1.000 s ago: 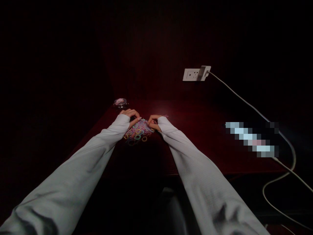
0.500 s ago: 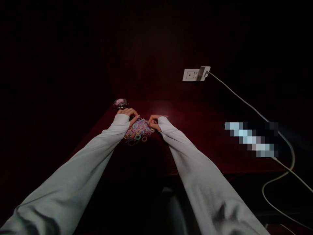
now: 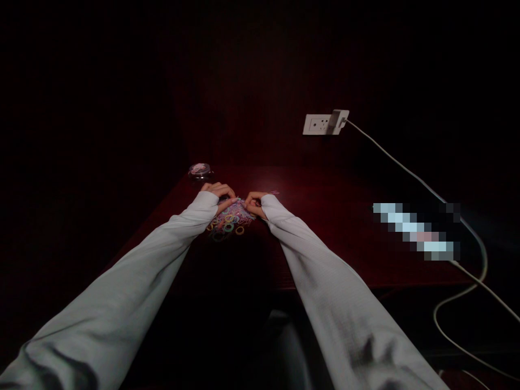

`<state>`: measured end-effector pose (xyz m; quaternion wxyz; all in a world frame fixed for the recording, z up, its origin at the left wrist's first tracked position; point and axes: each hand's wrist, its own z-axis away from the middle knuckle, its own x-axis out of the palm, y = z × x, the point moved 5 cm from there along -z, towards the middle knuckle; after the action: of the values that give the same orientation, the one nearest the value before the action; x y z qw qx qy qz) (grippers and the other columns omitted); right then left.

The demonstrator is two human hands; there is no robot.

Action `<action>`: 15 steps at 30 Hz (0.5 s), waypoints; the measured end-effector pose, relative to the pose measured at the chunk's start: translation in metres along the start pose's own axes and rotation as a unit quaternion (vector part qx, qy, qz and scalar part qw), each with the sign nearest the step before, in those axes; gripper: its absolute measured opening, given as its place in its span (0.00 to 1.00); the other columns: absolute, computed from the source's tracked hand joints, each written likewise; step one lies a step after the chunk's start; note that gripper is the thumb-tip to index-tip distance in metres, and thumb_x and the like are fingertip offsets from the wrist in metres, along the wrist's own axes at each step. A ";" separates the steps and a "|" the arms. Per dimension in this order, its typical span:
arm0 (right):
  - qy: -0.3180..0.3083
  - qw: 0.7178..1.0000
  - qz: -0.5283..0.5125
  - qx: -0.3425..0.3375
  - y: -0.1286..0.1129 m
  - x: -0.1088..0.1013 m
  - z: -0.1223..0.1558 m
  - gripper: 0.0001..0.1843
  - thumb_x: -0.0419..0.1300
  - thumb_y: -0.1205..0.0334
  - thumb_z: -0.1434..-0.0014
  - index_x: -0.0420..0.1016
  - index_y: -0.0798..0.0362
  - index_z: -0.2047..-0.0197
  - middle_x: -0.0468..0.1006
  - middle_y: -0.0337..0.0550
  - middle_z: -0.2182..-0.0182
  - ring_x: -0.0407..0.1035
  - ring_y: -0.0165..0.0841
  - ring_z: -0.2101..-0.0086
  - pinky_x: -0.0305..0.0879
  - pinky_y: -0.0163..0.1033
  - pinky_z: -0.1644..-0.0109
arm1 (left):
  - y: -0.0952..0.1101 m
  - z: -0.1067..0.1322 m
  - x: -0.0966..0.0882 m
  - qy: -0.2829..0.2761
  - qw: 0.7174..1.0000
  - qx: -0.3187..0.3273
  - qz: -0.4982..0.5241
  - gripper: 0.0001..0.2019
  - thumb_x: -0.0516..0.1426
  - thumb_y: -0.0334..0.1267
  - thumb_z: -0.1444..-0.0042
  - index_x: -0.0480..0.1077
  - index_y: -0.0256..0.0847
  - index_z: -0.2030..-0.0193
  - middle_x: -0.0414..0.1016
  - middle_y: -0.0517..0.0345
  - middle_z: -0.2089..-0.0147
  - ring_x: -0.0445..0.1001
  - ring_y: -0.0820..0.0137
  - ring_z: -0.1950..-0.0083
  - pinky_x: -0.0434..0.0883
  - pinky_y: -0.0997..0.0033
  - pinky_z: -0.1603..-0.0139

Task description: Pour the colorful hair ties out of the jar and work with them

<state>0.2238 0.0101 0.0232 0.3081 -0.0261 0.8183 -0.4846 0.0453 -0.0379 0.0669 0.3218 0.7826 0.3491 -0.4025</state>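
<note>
Multicoloured elastic bands [image 3: 234, 219], small thin rings, are lying heaped on the dark red tabletop [image 3: 320, 233], between my hands. Left hand [image 3: 219, 192]: bending its fingers over the heap; right hand [image 3: 255, 200]: curling at its right side; whether either is pinching a band, I cannot tell. Round, clear-walled container [image 3: 200, 171]: standing beyond. Creased grey sleeves [image 3: 134, 271] are covering my wrists.
</note>
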 end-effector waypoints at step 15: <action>0.012 1.000 0.000 0.008 -0.001 -0.005 0.003 0.30 0.68 0.30 0.47 0.80 0.53 0.67 0.68 0.32 0.80 0.58 0.26 0.76 0.49 0.34 0.69 | -0.017 -0.004 0.013 -0.006 1.000 -0.010 0.024 0.17 0.54 0.54 0.30 0.79 0.47 0.58 0.86 0.56 0.51 0.76 0.60 0.50 0.62 0.56 0.42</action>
<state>0.2294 0.0083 0.0257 0.2987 -0.0179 0.8180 -0.4913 0.0386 -0.0215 0.0541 0.3413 0.7850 0.3329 -0.3954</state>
